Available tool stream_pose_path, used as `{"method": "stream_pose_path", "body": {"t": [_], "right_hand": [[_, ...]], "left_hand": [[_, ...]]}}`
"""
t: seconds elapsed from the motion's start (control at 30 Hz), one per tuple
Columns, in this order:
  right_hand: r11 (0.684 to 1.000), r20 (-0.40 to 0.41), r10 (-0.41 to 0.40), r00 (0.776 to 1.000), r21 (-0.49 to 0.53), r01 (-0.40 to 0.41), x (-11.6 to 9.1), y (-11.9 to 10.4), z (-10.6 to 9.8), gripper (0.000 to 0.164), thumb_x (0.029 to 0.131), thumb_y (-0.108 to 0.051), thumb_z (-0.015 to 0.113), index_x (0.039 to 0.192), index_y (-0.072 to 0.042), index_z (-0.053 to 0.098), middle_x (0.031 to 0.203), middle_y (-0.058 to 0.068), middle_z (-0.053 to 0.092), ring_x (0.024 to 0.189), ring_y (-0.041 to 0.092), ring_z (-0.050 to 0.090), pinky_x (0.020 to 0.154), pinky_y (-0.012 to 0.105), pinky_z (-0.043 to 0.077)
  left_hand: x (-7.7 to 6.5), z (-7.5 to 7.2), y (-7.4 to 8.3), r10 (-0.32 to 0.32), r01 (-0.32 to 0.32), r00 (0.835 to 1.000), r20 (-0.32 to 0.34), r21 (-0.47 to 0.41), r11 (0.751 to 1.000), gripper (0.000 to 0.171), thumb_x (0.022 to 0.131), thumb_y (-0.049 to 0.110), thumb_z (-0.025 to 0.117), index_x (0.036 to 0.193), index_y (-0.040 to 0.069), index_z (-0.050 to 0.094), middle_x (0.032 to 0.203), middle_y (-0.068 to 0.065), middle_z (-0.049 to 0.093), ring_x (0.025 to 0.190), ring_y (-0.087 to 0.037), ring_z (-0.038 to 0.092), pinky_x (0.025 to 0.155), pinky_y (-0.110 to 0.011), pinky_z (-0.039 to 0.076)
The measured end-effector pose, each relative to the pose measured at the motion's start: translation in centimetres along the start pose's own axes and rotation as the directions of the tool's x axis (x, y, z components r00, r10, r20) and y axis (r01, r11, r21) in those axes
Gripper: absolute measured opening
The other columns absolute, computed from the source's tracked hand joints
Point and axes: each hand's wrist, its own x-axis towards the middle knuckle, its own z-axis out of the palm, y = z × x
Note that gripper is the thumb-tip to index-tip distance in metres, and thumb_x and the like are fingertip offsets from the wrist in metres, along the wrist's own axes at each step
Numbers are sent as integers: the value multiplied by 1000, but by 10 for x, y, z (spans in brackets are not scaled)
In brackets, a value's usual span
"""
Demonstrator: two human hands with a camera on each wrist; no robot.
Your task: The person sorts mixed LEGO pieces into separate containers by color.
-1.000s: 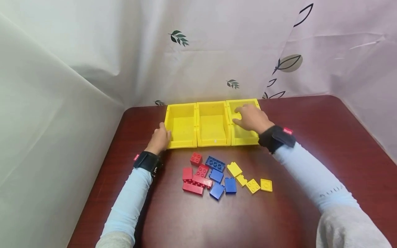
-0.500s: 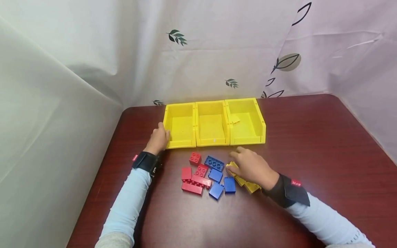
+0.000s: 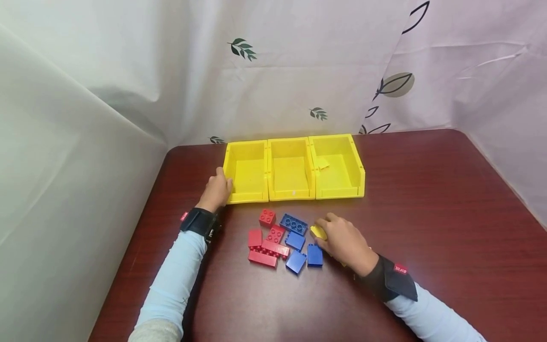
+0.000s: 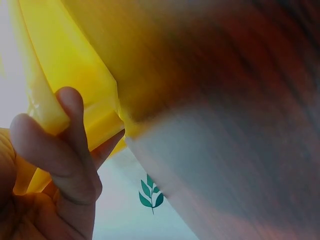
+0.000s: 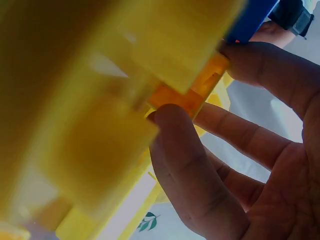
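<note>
My left hand (image 3: 215, 191) grips the near left corner of the left yellow bin (image 3: 249, 175); in the left wrist view its fingers (image 4: 75, 145) curl round the bin's rim. Over the yellow bricks on the table, my right hand (image 3: 347, 242) pinches a yellow brick (image 3: 318, 232). The right wrist view has thumb and fingertips on opposite sides of this brick (image 5: 205, 82). Other yellow bricks (image 5: 100, 155) lie blurred in front of that camera and are mostly hidden under the hand in the head view. One more yellow brick (image 3: 322, 164) lies inside the right bin (image 3: 339, 176).
Between the outer bins stands the middle yellow bin (image 3: 291, 175). Several blue bricks (image 3: 296, 261) lie just left of my right hand, with several red bricks (image 3: 262, 259) farther left. A pale curtain (image 3: 273, 71) hangs behind the dark red table (image 3: 427, 204).
My right hand has moved from above the right bin back toward me to the yellow bricks and taken hold of one. The left hand keeps its grip on the left bin.
</note>
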Motion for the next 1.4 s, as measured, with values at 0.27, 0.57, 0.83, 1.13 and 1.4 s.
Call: {"method": "stream_pose_path", "body": {"t": [0.27, 0.57, 0.83, 1.13, 1.4], "right_hand": [[1000, -29, 9, 1000, 2, -9, 1, 0, 3, 38, 78, -25, 82, 108, -4, 72, 88, 9, 60, 70, 19, 53, 66, 33, 54], [1000, -7, 24, 1000, 17, -24, 3, 2, 2, 40, 77, -26, 83, 108, -5, 71, 90, 9, 61, 72, 19, 54, 68, 35, 55], [995, -69, 28, 997, 93, -22, 26, 19, -45, 34, 80, -22, 79, 106, -3, 70, 87, 13, 63, 69, 23, 56, 60, 34, 52], [988, -60, 126, 990, 94, -120, 98, 30, -108, 42, 88, -26, 67, 120, 1, 62, 108, 23, 64, 83, 34, 58, 71, 45, 54], [973, 47, 208, 977, 88, -211, 158, 47, -125, 43, 90, -22, 67, 125, 2, 59, 125, 25, 60, 102, 38, 57, 87, 50, 51]], "left_hand": [[0, 0, 2, -21, 21, 1000, 15, -7, 1000, 38, 105, 23, 39, 132, -3, 30, 96, -23, 53, 81, -33, 59, 70, -37, 49], [-1, 1, 0, -17, 17, 1000, 20, -15, 1000, 37, 105, 22, 37, 131, -3, 31, 95, -22, 52, 80, -33, 58, 70, -36, 49], [2, 1, 1, -16, 17, 1000, 19, -15, 1000, 39, 104, 22, 39, 133, -3, 30, 96, -24, 54, 80, -34, 60, 70, -38, 50], [3, -1, 1, -26, 26, 999, 22, -9, 1000, 39, 104, 23, 38, 133, -2, 30, 98, -24, 54, 82, -34, 60, 72, -39, 50], [2, -1, 2, -35, 35, 999, 23, -22, 999, 40, 104, 23, 39, 135, -2, 30, 99, -24, 54, 83, -35, 59, 74, -40, 50]]}}
